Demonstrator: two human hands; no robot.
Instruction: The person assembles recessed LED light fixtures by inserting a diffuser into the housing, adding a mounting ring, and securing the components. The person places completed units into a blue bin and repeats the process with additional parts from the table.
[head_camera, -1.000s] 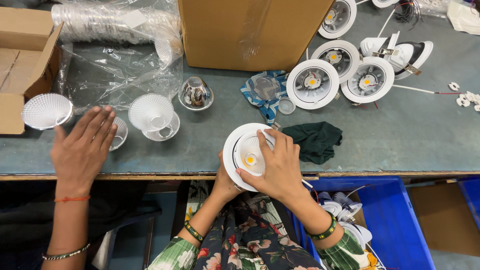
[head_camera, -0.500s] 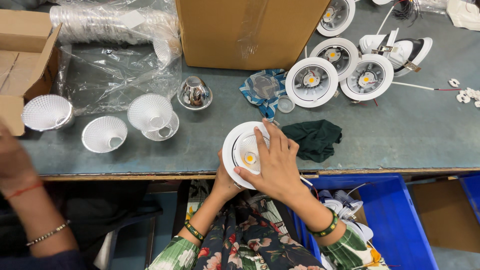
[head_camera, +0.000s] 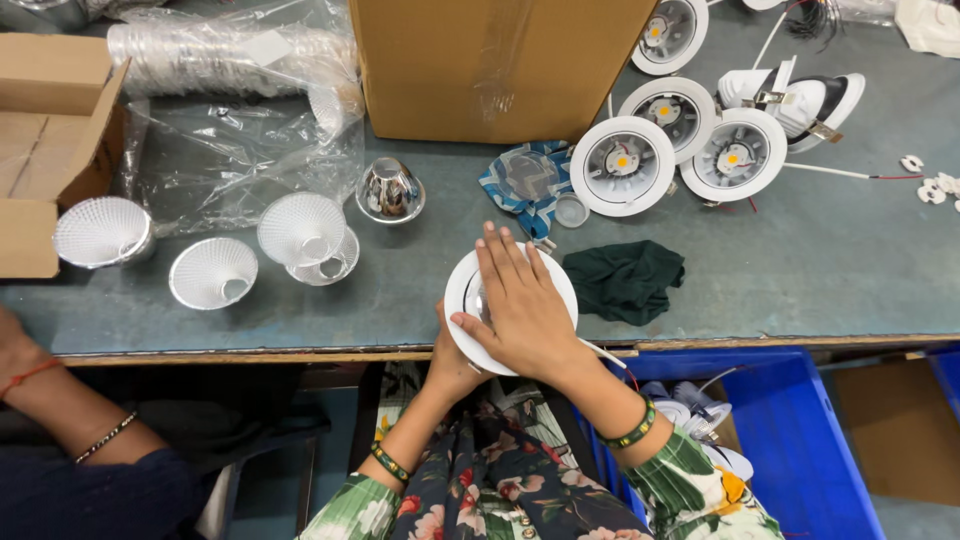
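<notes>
A round white downlight (head_camera: 462, 290) rests at the near edge of the grey table (head_camera: 800, 270). My right hand (head_camera: 522, 305) lies flat over its face and covers most of it. My left hand (head_camera: 452, 362) grips the lamp from below at the table edge, mostly hidden under it. A thin white wire (head_camera: 603, 352) trails from the lamp toward me. Left of the lamp stand several ribbed silver reflector cones (head_camera: 301, 229) and one shiny chrome reflector (head_camera: 389, 190).
A big cardboard box (head_camera: 495, 65) stands at the back, with three finished white downlights (head_camera: 622, 165) to its right. A dark green cloth (head_camera: 625, 280) and a blue patterned cloth (head_camera: 525, 180) lie nearby. Another person's arm (head_camera: 60, 420) is at the left. A blue bin (head_camera: 780, 440) sits below.
The other person's hand has drawn back off the table to the left. My right hand has slid from the lamp's right rim to lie flat over its face.
</notes>
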